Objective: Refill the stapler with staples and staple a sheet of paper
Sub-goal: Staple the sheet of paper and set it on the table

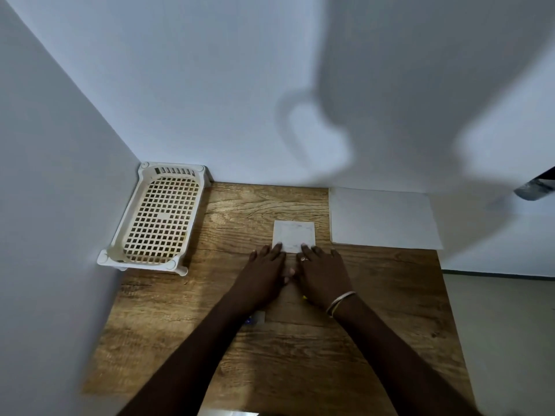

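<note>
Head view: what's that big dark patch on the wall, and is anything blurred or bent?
Head view: the dark patch is a soft shadow cast on the back wall; wide-angle bending slants the wall and table edges; the basket and folded paper look fairly sharp; the lower right corner smears.

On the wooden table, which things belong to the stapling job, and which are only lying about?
For the job:
- small folded paper, with the fingertips of the left hand and right hand flat on its near edge
- large white sheet, at the far right

Lying about:
- empty plastic basket, in the left corner
- small items partly hidden under the left arm, too unclear to name

No stapler shows.
</note>
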Available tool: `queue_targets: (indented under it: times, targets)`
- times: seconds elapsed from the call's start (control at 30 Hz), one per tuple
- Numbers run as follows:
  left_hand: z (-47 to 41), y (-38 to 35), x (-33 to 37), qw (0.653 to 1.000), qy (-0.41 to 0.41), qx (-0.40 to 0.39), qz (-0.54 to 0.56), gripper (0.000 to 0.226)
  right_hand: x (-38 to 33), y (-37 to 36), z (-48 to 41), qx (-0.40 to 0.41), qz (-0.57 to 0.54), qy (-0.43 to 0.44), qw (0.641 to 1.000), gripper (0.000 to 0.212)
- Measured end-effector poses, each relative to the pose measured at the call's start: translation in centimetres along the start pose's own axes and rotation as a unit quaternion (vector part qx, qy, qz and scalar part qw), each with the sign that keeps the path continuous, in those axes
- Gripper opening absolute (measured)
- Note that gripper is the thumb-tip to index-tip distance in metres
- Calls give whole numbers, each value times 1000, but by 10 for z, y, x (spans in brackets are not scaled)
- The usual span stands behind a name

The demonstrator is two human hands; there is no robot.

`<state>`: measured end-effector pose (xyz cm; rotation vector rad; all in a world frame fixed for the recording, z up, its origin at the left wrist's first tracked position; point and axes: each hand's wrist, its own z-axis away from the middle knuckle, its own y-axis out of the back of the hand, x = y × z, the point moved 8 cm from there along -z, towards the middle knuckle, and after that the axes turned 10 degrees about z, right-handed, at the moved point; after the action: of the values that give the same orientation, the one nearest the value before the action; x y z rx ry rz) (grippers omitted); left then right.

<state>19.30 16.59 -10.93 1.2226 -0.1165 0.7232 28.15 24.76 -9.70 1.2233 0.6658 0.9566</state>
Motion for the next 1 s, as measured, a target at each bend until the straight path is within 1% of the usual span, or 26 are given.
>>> queue_targets:
  times: [0.07, 0.13, 0.2, 0.27, 0.3, 0.37, 0.43, 0.53, 0.63, 0.8, 0.9, 1.0]
  targets:
    - [3, 3, 2, 999, -5, 11, 31, 62, 2, 7, 3, 15, -11, -6, 1000, 54]
    - [5, 15, 3, 994, -13, 58, 89, 60, 10, 18, 2, 56, -66, -38, 996, 54]
    - [9, 34, 0, 975, 2, 148, 166, 52, 29, 27, 1, 103, -174, -117, 972, 47]
    - [8, 48, -9, 947, 51, 217, 232, 45, 47, 26, -1, 113, -259, -191, 940, 39]
    - [6, 51, -15, 933, 84, 230, 262, 44, 53, 24, -3, 105, -286, -220, 927, 37]
    - [0, 50, -24, 913, 142, 226, 308, 44, 61, 18, -6, 78, -325, -260, 906, 39]
    - [-4, 47, -29, 900, 170, 221, 335, 39, 63, 12, -9, 57, -348, -278, 894, 41]
    - [-8, 43, -32, 887, 184, 225, 358, 34, 64, 4, -11, 48, -375, -298, 877, 37]
    - [-10, 38, -35, 872, 207, 215, 389, 39, 64, 3, -13, 48, -396, -312, 862, 34]
    - [-9, 35, -34, 861, 211, 219, 407, 36, 65, 0, -12, 37, -438, -339, 832, 32]
    - [-6, 31, -34, 840, 228, 216, 442, 42, 68, -2, -9, 35, -449, -352, 820, 31]
    - [-2, 25, -36, 814, 244, 215, 481, 39, 69, -6, -6, 28, -470, -360, 806, 31]
